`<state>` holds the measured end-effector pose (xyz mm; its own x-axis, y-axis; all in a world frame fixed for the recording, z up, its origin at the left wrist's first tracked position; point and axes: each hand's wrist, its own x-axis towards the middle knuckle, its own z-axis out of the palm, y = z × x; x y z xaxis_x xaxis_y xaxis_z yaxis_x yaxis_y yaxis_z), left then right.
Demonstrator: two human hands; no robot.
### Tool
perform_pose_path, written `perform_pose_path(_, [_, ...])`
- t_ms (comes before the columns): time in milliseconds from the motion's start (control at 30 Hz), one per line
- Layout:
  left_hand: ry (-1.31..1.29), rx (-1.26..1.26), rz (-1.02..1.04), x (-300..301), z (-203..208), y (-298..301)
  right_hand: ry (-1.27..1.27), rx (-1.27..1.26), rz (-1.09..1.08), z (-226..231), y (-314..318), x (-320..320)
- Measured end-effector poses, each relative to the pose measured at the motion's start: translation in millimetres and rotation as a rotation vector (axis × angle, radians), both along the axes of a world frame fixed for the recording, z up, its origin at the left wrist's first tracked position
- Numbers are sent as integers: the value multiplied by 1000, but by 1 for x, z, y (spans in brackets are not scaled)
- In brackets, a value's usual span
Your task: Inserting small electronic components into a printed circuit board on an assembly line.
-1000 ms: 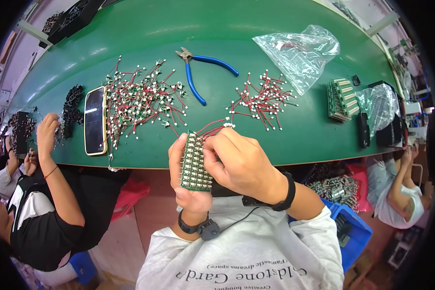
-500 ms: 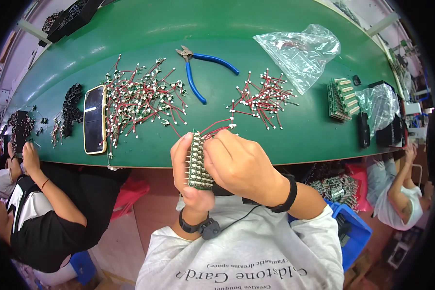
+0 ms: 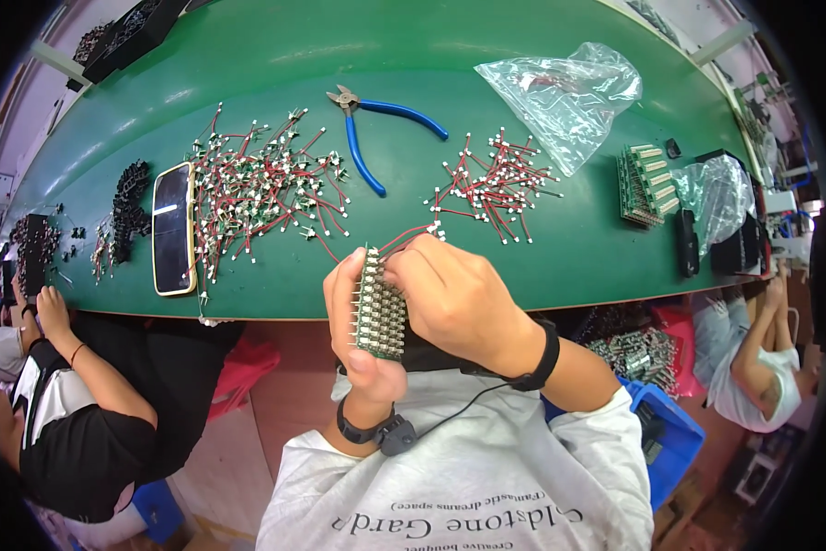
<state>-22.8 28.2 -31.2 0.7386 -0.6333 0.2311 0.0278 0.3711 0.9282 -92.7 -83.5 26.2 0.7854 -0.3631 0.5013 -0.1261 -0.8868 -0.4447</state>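
Note:
My left hand (image 3: 344, 308) is wrapped round a stack of green circuit boards (image 3: 381, 317), held upright above the table's front edge. Rows of small pale connectors cover the boards, and thin pins stick out on the left side. At the stack's upper right, my right hand (image 3: 459, 294) is closed in a pinch on red wires (image 3: 406, 237) with white plugs at their far ends. Its fingertips touch or nearly touch the top of the stack; what lies under them is hidden.
Beyond my hands lie a large pile (image 3: 261, 188) and a smaller pile (image 3: 497, 184) of red wires with white plugs. Cutting pliers (image 3: 367, 138), a phone (image 3: 173, 230), a clear bag (image 3: 569, 101) and more boards (image 3: 647, 184) rest on the green table (image 3: 275, 55). Co-workers sit at both sides.
My right hand has shifted slightly up, its fingers turning at the top of the stack. The left hand keeps its hold, and the whole view has moved a little.

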Motion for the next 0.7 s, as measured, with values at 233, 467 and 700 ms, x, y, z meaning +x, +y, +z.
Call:
perform_pose_path(233, [228,-158,125,20,16,-1,-99,55,-234,3,-73,-5])
perform_pose_path(467, [183,-156,96,13,12,1,165,2,-185,-21,-70,1])
perform_pose_path(700, [260,-216,75,17,11,1,-58,382,-26,-7,-80,12])
